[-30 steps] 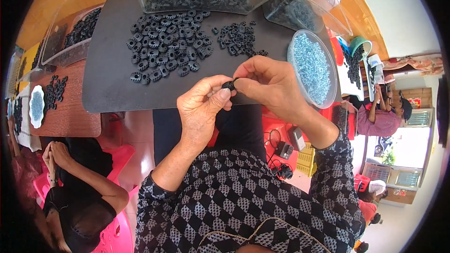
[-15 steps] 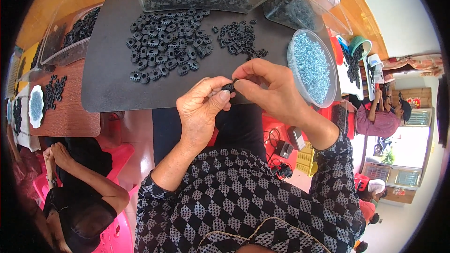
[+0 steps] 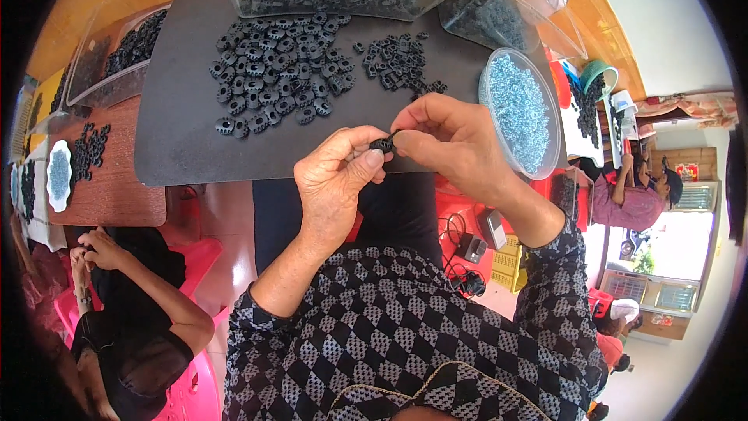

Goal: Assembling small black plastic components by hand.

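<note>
Above the near edge of the dark table, my left hand [image 3: 336,175] pinches a black plastic part [image 3: 381,144], which looks like a cord-lock body, between thumb and fingers. My right hand [image 3: 458,148] meets it from the right, thumb and forefinger closed on a smaller black plastic piece [image 3: 394,138] that touches the part; its shape is mostly hidden. Beyond my left hand spreads a pile of similar slotted black parts [image 3: 280,70]. A smaller heap of little black pieces [image 3: 396,61] lies to its right. Beside my right forearm stands a round clear tub [image 3: 555,136] of tiny bluish, shiny pieces, perhaps springs.
A clear bin [image 3: 327,12] of black pieces stands at the table's [image 3: 183,136] far side, with another clear bin [image 3: 483,19] to its right. Left, a co-worker [image 3: 140,304] sits by a brown table [image 3: 117,179]. A red stool [image 3: 460,222] holds cables and small devices below right.
My right hand has shifted slightly to the right, and the held black part shows a little more between my fingers. The co-worker's hands at left have moved a little.
</note>
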Action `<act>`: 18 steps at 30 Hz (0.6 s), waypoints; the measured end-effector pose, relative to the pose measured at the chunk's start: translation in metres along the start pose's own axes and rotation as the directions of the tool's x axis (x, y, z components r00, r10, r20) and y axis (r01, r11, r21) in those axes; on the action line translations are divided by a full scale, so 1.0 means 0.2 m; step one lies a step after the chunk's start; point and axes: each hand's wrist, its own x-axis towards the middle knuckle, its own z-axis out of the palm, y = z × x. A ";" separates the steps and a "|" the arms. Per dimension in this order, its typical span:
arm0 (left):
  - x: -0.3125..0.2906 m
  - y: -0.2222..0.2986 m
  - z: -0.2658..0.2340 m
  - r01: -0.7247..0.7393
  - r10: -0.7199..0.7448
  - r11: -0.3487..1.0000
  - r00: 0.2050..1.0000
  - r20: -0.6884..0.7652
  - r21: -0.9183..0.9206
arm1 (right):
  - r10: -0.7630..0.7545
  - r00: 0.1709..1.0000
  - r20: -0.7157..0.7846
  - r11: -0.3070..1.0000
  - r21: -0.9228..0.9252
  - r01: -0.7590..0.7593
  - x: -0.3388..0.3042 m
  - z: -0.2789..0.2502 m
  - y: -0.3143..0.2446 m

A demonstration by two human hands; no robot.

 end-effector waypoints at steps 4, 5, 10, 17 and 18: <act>0.00 0.01 0.01 0.002 -0.002 1.000 1.000 -0.006 -0.011 | -0.049 0.999 -0.005 0.995 -0.082 0.048 -0.01 0.01 0.01; 0.00 0.01 0.01 0.011 -0.011 1.000 1.000 -0.009 -0.013 | -0.048 0.999 -0.007 0.995 -0.083 0.047 -0.01 0.02 0.01; -0.01 0.00 0.01 0.041 -0.042 0.999 0.999 -0.034 -0.013 | -0.323 0.946 0.004 0.877 -0.376 0.301 -0.01 0.03 0.03; -0.02 0.01 0.01 -0.018 0.019 0.996 1.000 -0.013 0.085 | -0.434 0.895 0.105 0.752 -0.504 0.424 0.02 0.01 0.03; -0.02 0.00 0.01 -0.022 0.023 0.995 1.000 -0.008 0.096 | -0.444 0.887 0.125 0.731 -0.522 0.439 0.02 0.00 0.03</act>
